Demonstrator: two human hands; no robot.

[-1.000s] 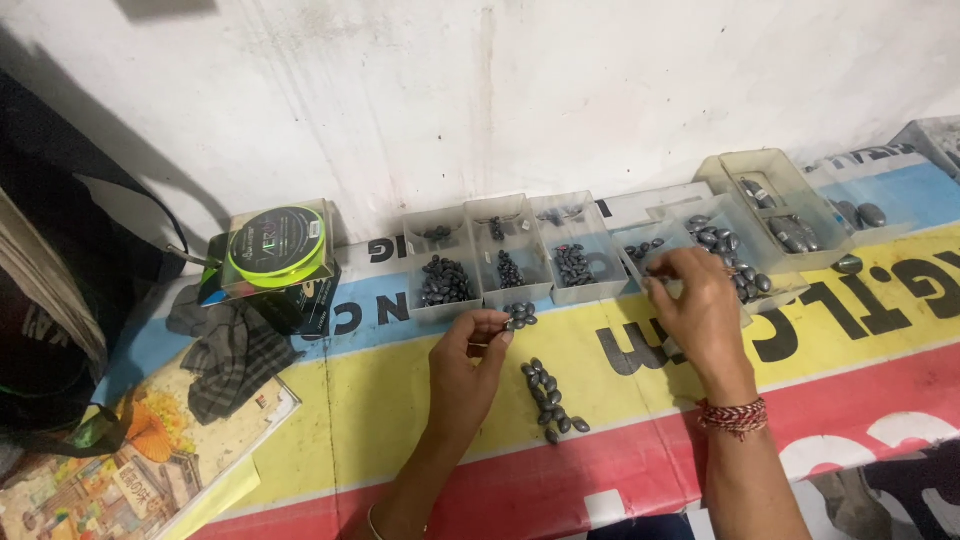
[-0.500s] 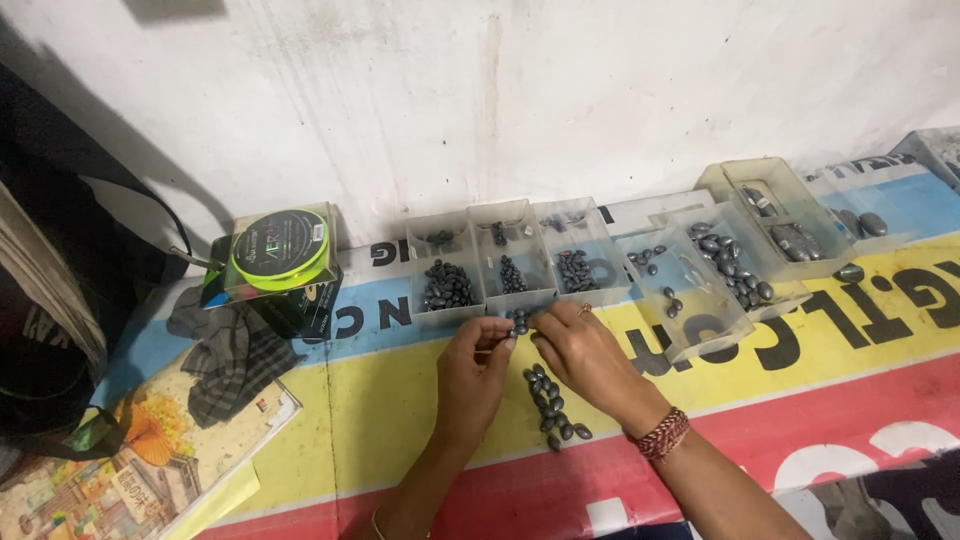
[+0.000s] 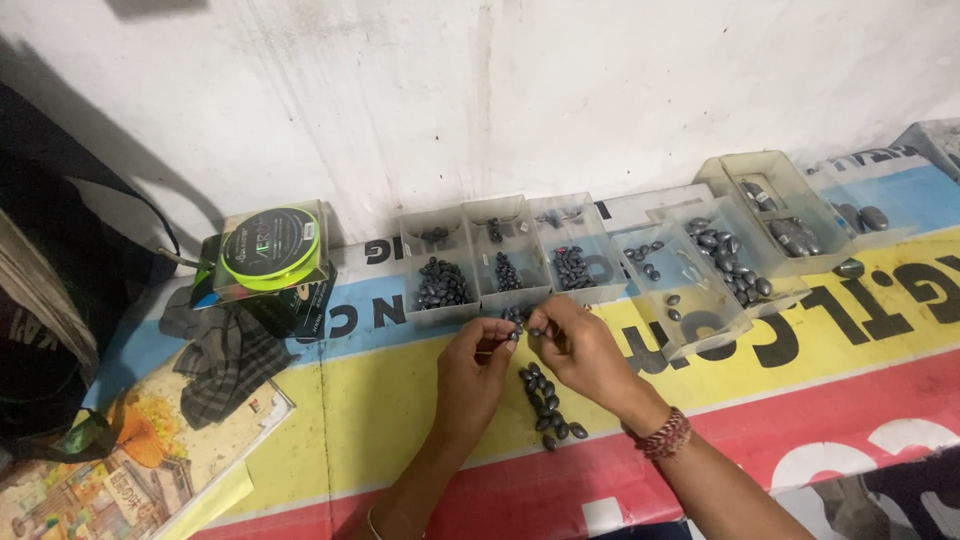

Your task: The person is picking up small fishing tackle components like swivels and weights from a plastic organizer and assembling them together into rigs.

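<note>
While both hands met over the banner, the left hand [image 3: 478, 362] and right hand [image 3: 578, 345] each pinched a small dark sinker [image 3: 516, 333] between their fingers; a row of sinkers [image 3: 546, 407] lay just below, compartment trays [image 3: 500, 262] just beyond.

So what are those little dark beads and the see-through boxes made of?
The dark beads look like dull grey metal, maybe lead: matte, slightly shiny, egg-shaped. The boxes look like clear hard plastic, since the beads and the banner show through their thin walls.
</note>
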